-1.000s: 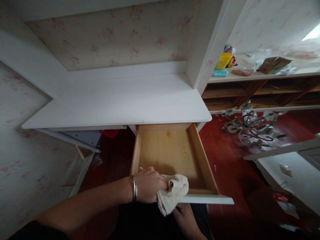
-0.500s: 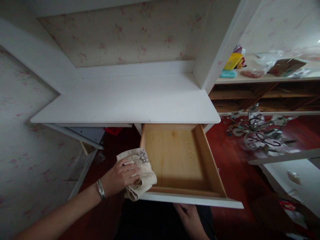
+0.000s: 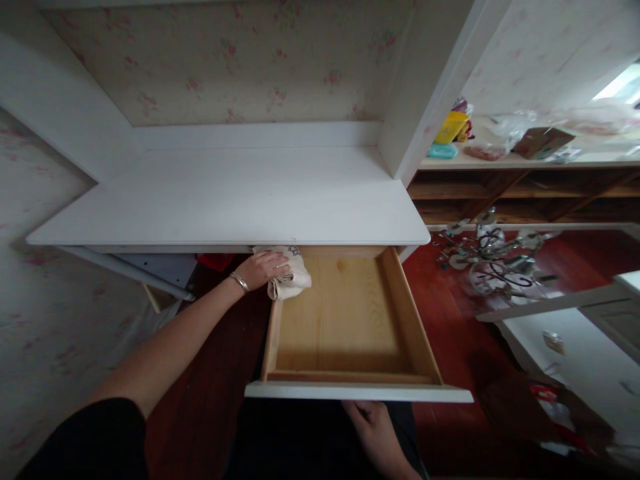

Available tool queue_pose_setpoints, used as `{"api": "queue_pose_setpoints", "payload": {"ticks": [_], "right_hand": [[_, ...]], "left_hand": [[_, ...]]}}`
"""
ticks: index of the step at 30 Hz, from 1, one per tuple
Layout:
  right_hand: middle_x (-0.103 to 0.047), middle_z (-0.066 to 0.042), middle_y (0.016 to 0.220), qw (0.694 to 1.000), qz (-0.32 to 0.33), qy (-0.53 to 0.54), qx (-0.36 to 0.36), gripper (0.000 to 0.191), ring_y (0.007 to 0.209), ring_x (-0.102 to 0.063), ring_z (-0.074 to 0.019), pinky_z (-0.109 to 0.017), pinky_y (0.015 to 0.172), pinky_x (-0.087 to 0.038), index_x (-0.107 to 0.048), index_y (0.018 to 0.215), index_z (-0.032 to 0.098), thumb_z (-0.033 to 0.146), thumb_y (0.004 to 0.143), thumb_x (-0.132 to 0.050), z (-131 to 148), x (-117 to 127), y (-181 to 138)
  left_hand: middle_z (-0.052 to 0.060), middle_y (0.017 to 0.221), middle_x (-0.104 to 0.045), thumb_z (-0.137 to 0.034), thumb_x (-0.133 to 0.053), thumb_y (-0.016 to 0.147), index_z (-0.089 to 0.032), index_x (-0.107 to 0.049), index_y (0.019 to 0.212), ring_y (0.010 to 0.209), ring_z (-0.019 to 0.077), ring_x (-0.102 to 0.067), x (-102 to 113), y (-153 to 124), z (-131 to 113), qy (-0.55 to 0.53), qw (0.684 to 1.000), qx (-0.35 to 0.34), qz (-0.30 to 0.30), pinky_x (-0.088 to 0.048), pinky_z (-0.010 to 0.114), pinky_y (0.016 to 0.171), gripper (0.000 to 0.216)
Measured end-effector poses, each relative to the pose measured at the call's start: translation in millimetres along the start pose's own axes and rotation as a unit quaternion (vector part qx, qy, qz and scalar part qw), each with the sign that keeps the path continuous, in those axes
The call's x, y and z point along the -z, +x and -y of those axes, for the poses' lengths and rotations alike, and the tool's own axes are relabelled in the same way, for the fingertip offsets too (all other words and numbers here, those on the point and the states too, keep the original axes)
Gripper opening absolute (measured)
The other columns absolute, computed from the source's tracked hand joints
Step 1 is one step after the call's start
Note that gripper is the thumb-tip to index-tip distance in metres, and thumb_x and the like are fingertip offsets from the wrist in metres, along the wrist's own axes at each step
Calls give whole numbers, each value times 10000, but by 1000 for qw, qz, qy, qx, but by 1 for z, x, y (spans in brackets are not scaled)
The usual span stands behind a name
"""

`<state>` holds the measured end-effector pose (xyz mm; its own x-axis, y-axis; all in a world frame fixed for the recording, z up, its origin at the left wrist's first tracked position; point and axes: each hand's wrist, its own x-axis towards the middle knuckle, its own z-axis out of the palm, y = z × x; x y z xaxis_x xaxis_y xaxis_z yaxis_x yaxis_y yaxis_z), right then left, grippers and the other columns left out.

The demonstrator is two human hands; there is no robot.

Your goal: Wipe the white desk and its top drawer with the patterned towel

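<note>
My left hand [image 3: 265,268] is closed on a folded beige cloth [image 3: 295,280] with a dark printed pattern. It presses the cloth over the left side wall of the open wooden drawer [image 3: 345,313], at the back by the desk edge. Pale bare wood shows inside the drawer, and its front panel [image 3: 360,392] is white. Below that panel my right hand [image 3: 377,427] has its fingers curled up against the underside. The panel's edge covers the fingertips, so what they grip cannot be seen.
The white desk top [image 3: 260,193] extends above the drawer. On the red floor to the right lies a chandelier [image 3: 495,260] with glass parts. Behind it a low shelf [image 3: 500,183] carries a yellow container [image 3: 451,127], plastic bags and a cardboard box [image 3: 543,142]. White furniture [image 3: 565,340] stands lower right.
My left hand has slid the cloth from the drawer's front left corner along the left wall to the back. My right hand stays under the front panel. The view has shifted slightly.
</note>
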<state>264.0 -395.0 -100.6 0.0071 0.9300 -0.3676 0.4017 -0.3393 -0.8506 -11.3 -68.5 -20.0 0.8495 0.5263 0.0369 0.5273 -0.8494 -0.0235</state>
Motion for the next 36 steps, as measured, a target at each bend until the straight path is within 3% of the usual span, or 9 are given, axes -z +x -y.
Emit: {"api": "queue_pose_setpoints", "payload": {"ticks": [4,9,14,18,21,25,28,32,36], "right_hand": [[-673,-34,666,1000,7,6,-5,574,712,-610,-226,-278,673,-432,-673,624,155,586,910,-423,3,2,0],[-689,-41,696,1000,19,17,-2,565,796,-629,-255,-324,801,-458,-703,655,165,592,901,-427,-2,3,2],[-705,-58,717,1000,15,17,-6,584,776,-637,-268,-327,747,-478,-701,634,161,617,881,-433,-11,0,5],[-707,-52,723,1000,12,14,2,551,783,-641,-262,-326,769,-474,-698,642,163,594,883,-453,-14,-1,6],[-695,-53,681,1000,9,8,5,561,743,-639,-256,-318,731,-475,-685,612,162,587,888,-445,-12,0,6],[-708,-61,708,1000,9,12,15,547,771,-651,-269,-329,743,-475,-692,631,167,576,894,-441,-7,1,5],[-715,-64,731,1000,3,14,23,519,787,-654,-270,-346,773,-472,-704,657,174,546,905,-439,-6,0,5],[-709,-77,688,1000,3,13,18,495,732,-652,-261,-338,716,-481,-693,623,172,503,903,-456,-9,-2,3],[-743,-96,837,998,-5,51,25,417,832,-668,-268,-334,756,-497,-744,814,163,471,902,-477,-11,-4,4]], "left_hand": [[67,1258,-636,-158,-459,911,-203,-657,1100,1202,196,-546,-11,0,-3,6,998,6,-67,-434,383,1005,277],[58,1171,-684,-97,-515,807,-195,-682,1039,1135,200,-605,-8,-37,-43,-22,995,2,-96,-468,374,975,302],[19,1127,-702,-60,-484,770,-228,-688,1038,1081,169,-625,20,-81,-107,-121,991,54,-24,-455,344,979,377],[-3,1050,-709,-109,-539,715,-279,-674,1071,1043,181,-615,46,-87,-143,-204,968,112,95,-468,330,914,417],[1,956,-704,-192,-566,719,-291,-687,968,968,199,-623,57,-75,-154,-236,947,135,169,-474,335,853,294],[2,835,-701,-254,-518,764,-273,-668,832,840,205,-651,57,-46,-162,-265,936,86,214,-473,318,744,166],[21,870,-712,-273,-508,772,-254,-660,872,817,210,-663,49,-14,-183,-286,932,46,218,-471,305,702,183],[44,910,-706,-337,-522,773,-249,-654,940,826,223,-668,36,37,-230,-304,929,18,208,-481,309,684,230],[56,948,-686,-324,-533,756,-248,-641,966,849,228,-661,25,78,-275,-330,928,17,175,-489,314,694,248]]}}
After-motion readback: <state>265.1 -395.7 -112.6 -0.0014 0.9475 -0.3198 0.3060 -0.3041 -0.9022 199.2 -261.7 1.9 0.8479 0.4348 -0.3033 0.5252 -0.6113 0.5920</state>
